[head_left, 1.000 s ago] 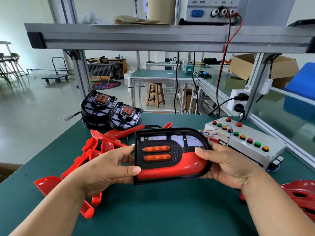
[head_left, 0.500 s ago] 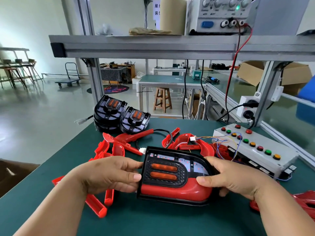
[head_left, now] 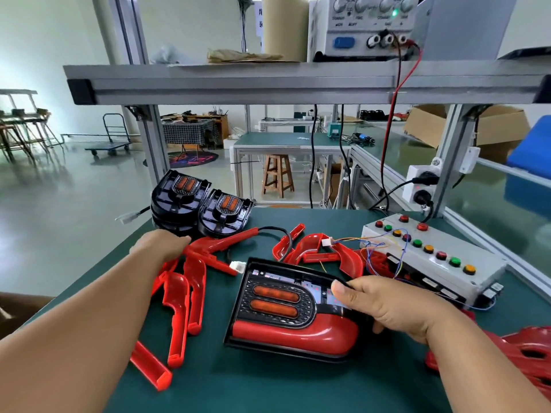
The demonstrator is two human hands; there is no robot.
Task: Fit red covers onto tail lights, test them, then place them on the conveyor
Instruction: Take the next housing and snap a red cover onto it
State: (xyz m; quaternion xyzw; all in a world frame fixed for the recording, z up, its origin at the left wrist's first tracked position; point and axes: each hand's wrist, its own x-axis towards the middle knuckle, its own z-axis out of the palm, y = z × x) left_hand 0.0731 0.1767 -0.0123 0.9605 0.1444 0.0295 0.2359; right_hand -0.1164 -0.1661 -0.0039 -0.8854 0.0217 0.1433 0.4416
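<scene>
A black tail light [head_left: 286,320] with a red cover along its near edge and two orange bars lies on the green table [head_left: 268,383]. My right hand [head_left: 387,308] grips its right end, thumb on top. My left hand [head_left: 158,245] is off the light, reaching back left onto the pile of loose red covers [head_left: 182,296]; its fingertips are hidden. The light's white plug [head_left: 238,266] lies loose beside it. Uncovered black tail lights [head_left: 179,198] are stacked behind the pile.
A grey test box [head_left: 432,257] with coloured buttons sits at right, its wired connector [head_left: 326,242] lying on more red covers [head_left: 319,254]. Red parts [head_left: 530,353] lie at the far right. A power supply [head_left: 366,25] stands on the overhead shelf.
My left hand let go of the tail light and moved back left to the red covers. The light came down onto the table, held by my right hand alone.
</scene>
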